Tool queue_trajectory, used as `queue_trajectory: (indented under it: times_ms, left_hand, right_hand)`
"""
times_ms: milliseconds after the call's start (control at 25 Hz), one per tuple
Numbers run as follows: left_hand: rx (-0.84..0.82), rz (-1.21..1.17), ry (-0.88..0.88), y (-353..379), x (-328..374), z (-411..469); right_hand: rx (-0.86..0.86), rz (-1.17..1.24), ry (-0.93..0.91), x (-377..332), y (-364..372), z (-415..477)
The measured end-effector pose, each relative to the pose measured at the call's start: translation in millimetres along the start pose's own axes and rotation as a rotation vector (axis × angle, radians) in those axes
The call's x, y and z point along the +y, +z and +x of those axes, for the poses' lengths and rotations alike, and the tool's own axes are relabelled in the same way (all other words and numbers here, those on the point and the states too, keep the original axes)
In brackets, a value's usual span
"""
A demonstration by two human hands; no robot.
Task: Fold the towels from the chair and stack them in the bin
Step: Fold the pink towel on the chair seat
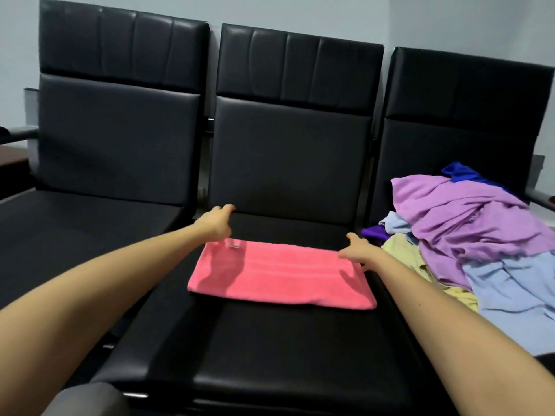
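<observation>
Folded pink towel (pixel 279 274): soft, light, floppy; we'd take its far corners. Our left hand (pixel 217 223) grip loose, empty; right hand (pixel 356 250) at corner, grip unclear.

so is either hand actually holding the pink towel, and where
Left hand holds nothing; it hangs just past the far-left corner of the pink towel. Right hand sits at the far-right corner, but whether it pinches it cannot be told.

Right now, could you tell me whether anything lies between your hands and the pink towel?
Nothing visible does: the left hand is at the far left corner of the pink towel, the right hand at its far right corner. The towel pile lies to its right. The bin is not in view.
</observation>
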State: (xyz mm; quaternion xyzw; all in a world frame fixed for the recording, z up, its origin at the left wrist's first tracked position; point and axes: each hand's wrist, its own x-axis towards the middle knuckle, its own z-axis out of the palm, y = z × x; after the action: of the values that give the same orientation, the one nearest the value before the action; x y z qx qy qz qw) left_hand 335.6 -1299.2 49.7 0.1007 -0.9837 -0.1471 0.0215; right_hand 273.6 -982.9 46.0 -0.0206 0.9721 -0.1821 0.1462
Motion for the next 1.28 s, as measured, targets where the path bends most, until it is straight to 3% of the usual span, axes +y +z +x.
queue_trajectory:
  times_ms: [80, 160, 200, 280, 480, 560, 600, 640, 720, 840, 920, 1120, 1280]
  left_hand:
    - [0.035, 0.03, 0.268, 21.8, 25.6, -4.2]
    - [-0.178, 0.118, 0.5, 49.1, 55.3, -15.9]
    - [-0.307, 0.191, 0.503, 65.2, 66.9, -21.4]
    - [-0.41, 0.268, 0.356, 90.5, 78.0, -27.2]
    - [-0.38, 0.055, -0.118, 90.0, 96.8, -30.4]
    - [-0.422, -0.268, -0.324, 87.3, 118.4, -37.2]
    - [-0.52, -0.497, -0.404, 84.3, 129.8, -46.8]
    - [-0.622, -0.615, -0.431, 79.5, 138.6, -58.0]
    - [-0.58, -0.646, -0.343, 63.0, 136.9, -62.7]
    - [-0.127, -0.515, -0.346, 54.5, 97.7, -48.6]
    - [-0.044, -0.547, -0.326, 65.8, 68.8, -48.5]
    - [-0.079, -0.802, -0.364, 66.7, 48.3, -38.4]
    - [-0.263, -0.824, -0.406, 61.0, 55.6, -35.7]
  right_hand:
    - [0.056, -0.021, -0.042, 1.5, 18.8, 2.0]
    - [0.043, -0.027, -0.091, -0.8, 34.3, -0.3]
    - [0.035, -0.052, -0.11, -1.2, 41.5, -0.4]
    - [0.04, -0.122, -0.128, -1.7, 54.5, -3.6]
    - [0.274, -0.097, -0.125, -9.7, 70.6, -18.6]
    - [0.415, 0.018, -0.103, -13.3, 78.7, -23.4]
    - [0.43, 0.091, -0.075, -14.5, 81.5, -23.6]
    - [0.412, 0.168, -0.041, -14.5, 83.8, -21.2]
    - [0.336, 0.317, 0.024, -12.1, 85.8, -17.8]
    - [0.292, 0.415, 0.064, -5.1, 89.3, -17.3]
    - [0.292, 0.403, 0.065, -3.0, 91.5, -15.0]
    - [0.191, 0.572, 0.098, -5.2, 82.0, -4.7]
    - [0.05, 0.619, 0.151, -3.0, 65.3, -16.9]
